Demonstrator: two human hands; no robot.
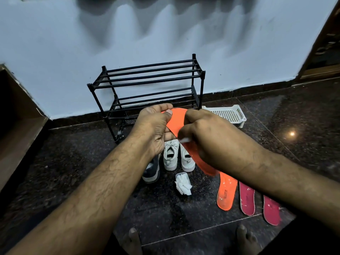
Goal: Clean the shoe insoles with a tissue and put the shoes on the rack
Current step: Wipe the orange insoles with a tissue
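My left hand grips the toe end of an orange insole held in the air. My right hand presses a small white tissue against that insole, hiding its middle. On the floor below stand two white sneakers and a dark shoe, partly behind my left wrist. A second orange insole and two red insoles lie at the right. The black shoe rack stands empty against the wall.
A pile of white tissues in a small holder lies on the dark floor near the shoes. A white plastic basket tray sits right of the rack. My bare toes show at the bottom edge. A wooden door frame stands at the right.
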